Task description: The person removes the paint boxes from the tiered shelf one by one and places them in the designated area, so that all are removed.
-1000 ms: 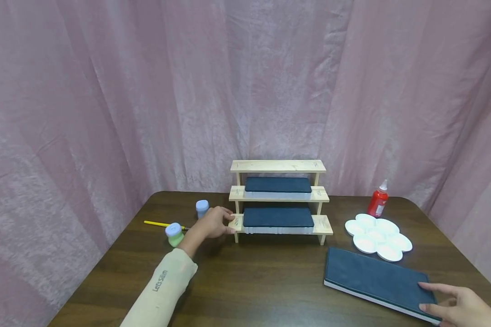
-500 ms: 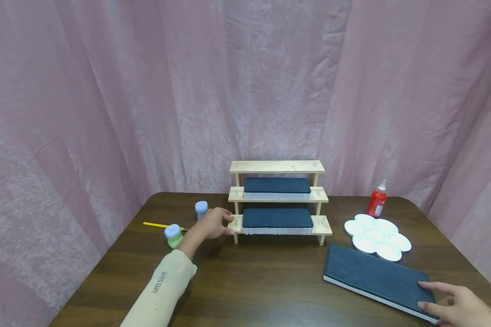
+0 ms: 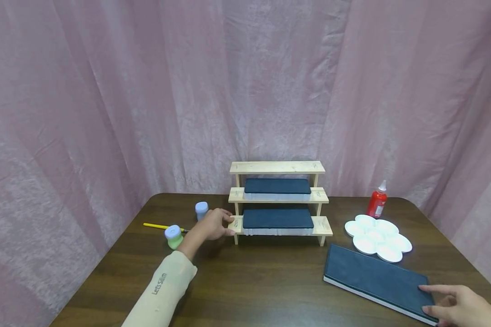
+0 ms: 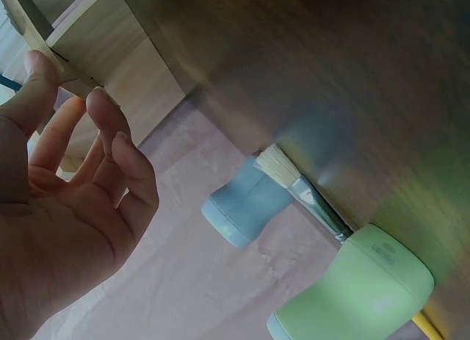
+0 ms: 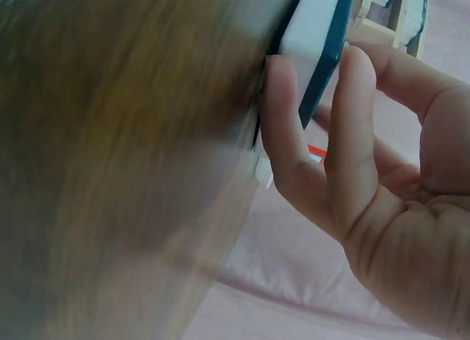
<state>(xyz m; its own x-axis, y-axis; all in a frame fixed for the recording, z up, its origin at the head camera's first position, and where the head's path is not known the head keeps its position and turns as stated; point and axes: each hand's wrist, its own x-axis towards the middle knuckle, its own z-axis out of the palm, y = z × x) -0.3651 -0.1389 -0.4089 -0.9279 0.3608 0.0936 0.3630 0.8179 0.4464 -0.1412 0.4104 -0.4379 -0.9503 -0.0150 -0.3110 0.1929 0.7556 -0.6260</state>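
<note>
My left hand (image 3: pixel 213 223) pinches the left end of the lowest step of a pale wooden three-step stand (image 3: pixel 321 225), thumb in front and fingers behind. On that step lies a dark teal hardcover book (image 3: pixel 278 218); a similar teal book (image 3: pixel 277 185) lies on the middle step. At the table's right front, my right hand (image 3: pixel 460 305) grips the near right end of a third teal book (image 3: pixel 376 281), which lies slantwise. Index finger and thumb are on its cover. In the right wrist view, one fingertip (image 5: pixel 282 79) presses the white page edge.
Left of the stand are a blue-capped green jar (image 3: pixel 173 237), a blue jar (image 3: pixel 202 210) and a yellow-handled brush (image 3: pixel 157 225). At right stand a red squeeze bottle (image 3: pixel 377 203) and a white flower-shaped palette (image 3: pixel 376 237). A pink curtain (image 3: pixel 278 91) hangs behind the table.
The far left end of the slanted book has shifted slightly away from me. The right fingertips have moved a little on its cover. My left hand stays at the stand.
</note>
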